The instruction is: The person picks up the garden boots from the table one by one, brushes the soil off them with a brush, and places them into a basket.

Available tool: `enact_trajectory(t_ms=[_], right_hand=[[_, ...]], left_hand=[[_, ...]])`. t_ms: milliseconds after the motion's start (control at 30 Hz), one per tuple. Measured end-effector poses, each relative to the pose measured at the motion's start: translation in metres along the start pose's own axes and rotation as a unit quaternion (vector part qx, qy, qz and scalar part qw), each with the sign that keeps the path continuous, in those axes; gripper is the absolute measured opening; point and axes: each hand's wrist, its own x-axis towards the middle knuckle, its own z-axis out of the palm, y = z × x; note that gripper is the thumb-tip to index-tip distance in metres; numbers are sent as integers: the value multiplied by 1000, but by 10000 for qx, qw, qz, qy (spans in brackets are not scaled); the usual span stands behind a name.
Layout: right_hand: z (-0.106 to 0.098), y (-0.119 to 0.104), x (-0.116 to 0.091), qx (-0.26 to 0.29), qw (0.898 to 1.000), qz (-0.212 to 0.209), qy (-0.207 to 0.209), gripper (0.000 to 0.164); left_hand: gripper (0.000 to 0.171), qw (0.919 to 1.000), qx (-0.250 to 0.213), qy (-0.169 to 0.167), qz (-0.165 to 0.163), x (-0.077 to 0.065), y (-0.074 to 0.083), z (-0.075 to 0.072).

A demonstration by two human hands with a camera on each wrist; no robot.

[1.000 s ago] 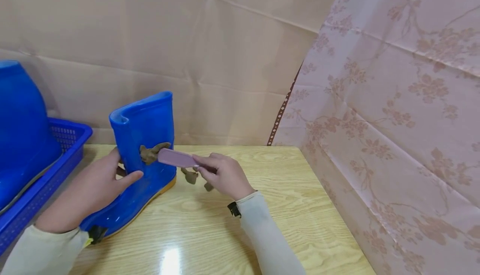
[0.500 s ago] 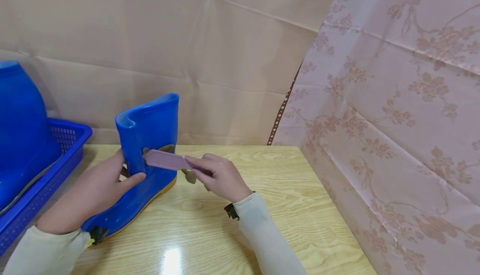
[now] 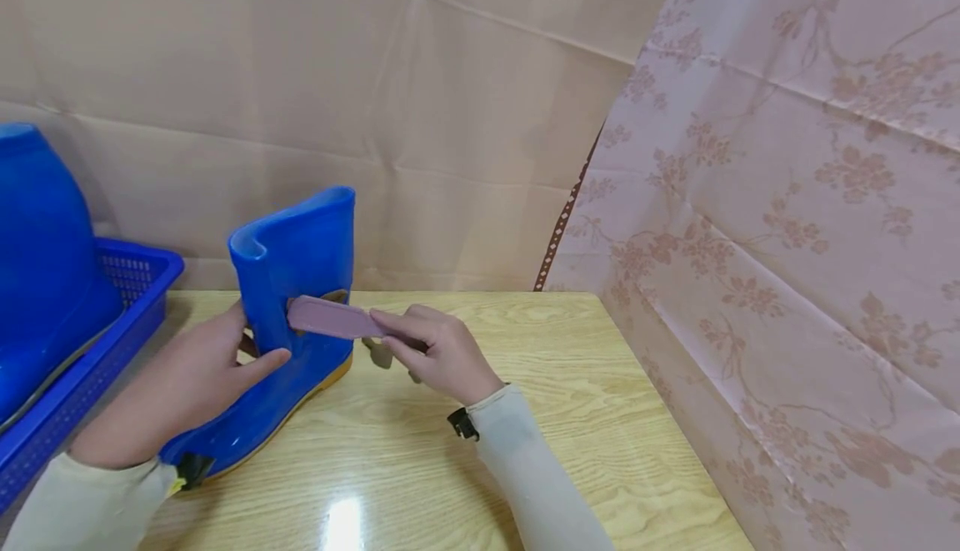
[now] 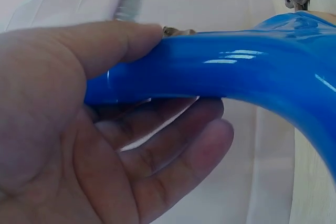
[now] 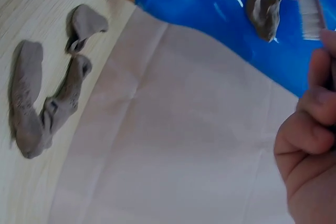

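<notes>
A blue rubber boot with a yellowish sole stands on the table. My left hand grips its shaft from the left, thumb on the near side and fingers behind, as the left wrist view shows. My right hand pinches a brush with a pinkish back. Its pale bristles face the shaft, right beside a brown clay-like lump stuck there. In the head view the brush covers much of that lump. Several grey-brown clay-like pieces lie on the table by the boot's heel.
At the left, a blue plastic basket holds another blue boot. The wood-grain table reaches back to a beige cloth backdrop, and a flowered pink cloth hangs along its right side.
My right hand has moved the brush left across the shaft, over the clay-like lump. The boot's top has shifted slightly right, with my left hand still holding it.
</notes>
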Motion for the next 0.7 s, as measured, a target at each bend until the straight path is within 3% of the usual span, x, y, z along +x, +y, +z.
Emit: enact_trajectory(t_ms=[133,333,433,567,700], right_hand=[[3,-4,1,44,10000,-52,-27,39],[9,2,1,-113,9959,833,-338,40],[9,6,0,-291,9934,1012,-443,39],[5,6,0,-368,9944,919,-376,37],[2,3,0,8,9988,488,-30,36]], left_hand=[[73,9999,116,-20,93,-2,3,1],[75,9997,110,142,-139,0,5,3],[80,9994,65,126,-321,2,2,3],[82,9994,21,118,-314,2,0,2],[80,9999,106,68,-118,0,2,2]])
